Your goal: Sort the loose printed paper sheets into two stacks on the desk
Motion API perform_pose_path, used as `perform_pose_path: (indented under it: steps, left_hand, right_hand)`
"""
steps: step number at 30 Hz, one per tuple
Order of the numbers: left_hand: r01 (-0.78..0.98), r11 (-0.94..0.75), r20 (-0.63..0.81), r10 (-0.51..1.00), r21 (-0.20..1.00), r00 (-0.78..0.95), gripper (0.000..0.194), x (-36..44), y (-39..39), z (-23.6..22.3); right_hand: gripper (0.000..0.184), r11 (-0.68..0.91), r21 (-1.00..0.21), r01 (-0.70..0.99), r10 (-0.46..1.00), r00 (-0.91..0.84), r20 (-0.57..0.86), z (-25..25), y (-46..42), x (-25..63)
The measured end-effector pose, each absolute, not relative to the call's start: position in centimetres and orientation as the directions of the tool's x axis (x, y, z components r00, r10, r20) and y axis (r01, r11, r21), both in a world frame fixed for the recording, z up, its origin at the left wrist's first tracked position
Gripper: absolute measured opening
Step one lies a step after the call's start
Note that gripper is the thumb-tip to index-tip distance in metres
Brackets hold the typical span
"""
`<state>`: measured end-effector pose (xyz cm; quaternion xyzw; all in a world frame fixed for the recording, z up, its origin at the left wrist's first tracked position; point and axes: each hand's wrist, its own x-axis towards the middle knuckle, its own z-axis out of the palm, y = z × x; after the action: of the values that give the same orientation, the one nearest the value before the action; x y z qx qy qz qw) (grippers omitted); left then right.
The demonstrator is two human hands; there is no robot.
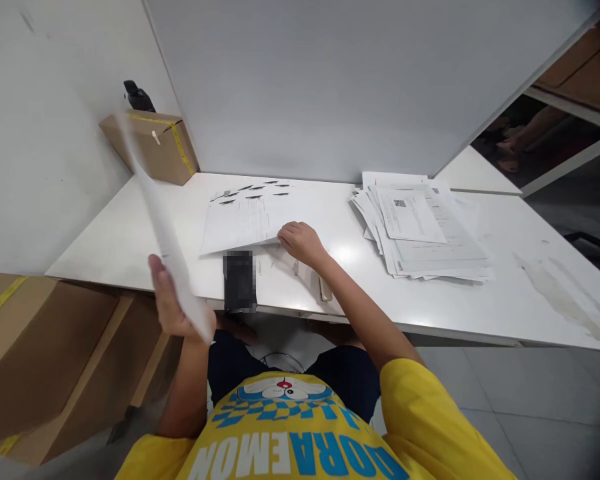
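My left hand is raised past the table's front edge, closed on white paper that stands nearly edge-on and is smeared by motion. Whether that is one sheet or several, I cannot tell. At the middle of the table, my right hand is closed on the near right corner of a printed sheet, whose near edge is lifted a little. Dark marks run along the far part of this sheet. Just in front of it lies a black phone-like object, partly pixelated. A stapler-like object sits beneath my right forearm, partly hidden.
An uneven stack of printed papers lies right of centre on the white table. A taped cardboard box stands at the back left, a black device behind it. Larger cartons fill the lower left. A grey partition rises behind.
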<state>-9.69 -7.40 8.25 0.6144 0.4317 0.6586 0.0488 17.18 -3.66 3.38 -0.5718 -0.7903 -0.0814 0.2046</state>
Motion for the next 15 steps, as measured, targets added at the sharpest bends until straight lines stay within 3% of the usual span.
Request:
perform_pose_path:
  steps: [3,6,8,11,15]
  left_hand:
    - [0.532,-0.807,0.893,0.409,0.257,0.188,0.051,-10.7,-7.6,6.8]
    - [0.534,-0.844,0.765,0.374,0.047,0.525,0.064,-11.1,-8.5,5.8]
    - [0.551,-0.834,0.636,0.433,0.016,0.638,0.063,-11.3,-9.6,4.8]
    - [0.584,-0.809,0.457,0.544,0.064,0.704,0.056,-11.8,-11.4,2.4]
    - [0.593,-0.802,0.327,0.58,0.071,0.746,0.054,-12.8,-12.3,-0.8]
  right_hand:
    - [0.024,0.466,-0.007,0.885,0.643,-0.333,0.69,3.2,-7.4,15.8]
    - [0.021,0.535,0.076,0.841,0.464,-0.368,0.806,1.9,-12.2,13.4]
    - [0.019,0.504,0.03,0.863,0.482,-0.31,0.819,0.7,-14.9,11.5]
    - [0.021,0.401,-0.123,0.908,0.614,-0.167,0.771,-1.2,-17.7,9.0]
    - [0.022,0.409,-0.297,0.863,0.699,-0.088,0.709,-3.1,-20.1,7.5]
